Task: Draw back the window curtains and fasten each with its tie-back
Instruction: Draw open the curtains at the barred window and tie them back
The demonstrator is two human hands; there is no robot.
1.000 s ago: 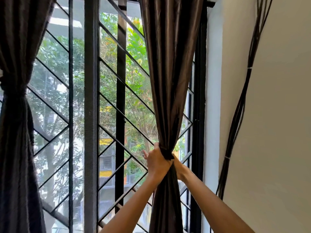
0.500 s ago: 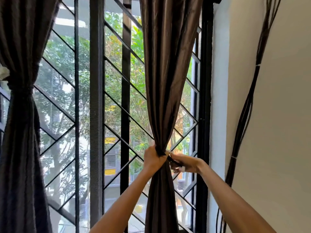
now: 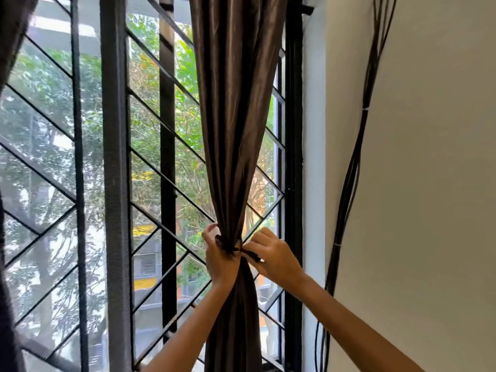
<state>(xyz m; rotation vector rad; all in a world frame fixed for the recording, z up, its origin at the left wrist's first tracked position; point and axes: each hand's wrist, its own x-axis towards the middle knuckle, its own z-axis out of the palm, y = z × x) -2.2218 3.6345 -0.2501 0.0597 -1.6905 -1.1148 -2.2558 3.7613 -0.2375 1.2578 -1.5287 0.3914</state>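
- Head view looks up at a barred window (image 3: 150, 167) with a brown curtain (image 3: 236, 108) hanging right of centre in the frame, gathered to a narrow waist just below the middle.
- Around that waist runs a dark tie-back (image 3: 228, 247), its loose end sticking out toward the right.
- Left hand (image 3: 220, 260) is closed around the bunched curtain at the waist, fingers wrapped round the fabric's left side and touching the tie-back.
- Right hand (image 3: 273, 256) sits just beside the curtain on its right, thumb and fingers pinching the tie-back's free end.
- Both forearms rise from the lower edge of the frame, one on each side of the curtain's lower folds.
- Along the far left edge hangs a second dark curtain (image 3: 10, 49), only partly in frame.
- On the pale wall (image 3: 429, 183) at the right, a bundle of black cables (image 3: 354, 167) runs from top to bottom, bound by small white ties.
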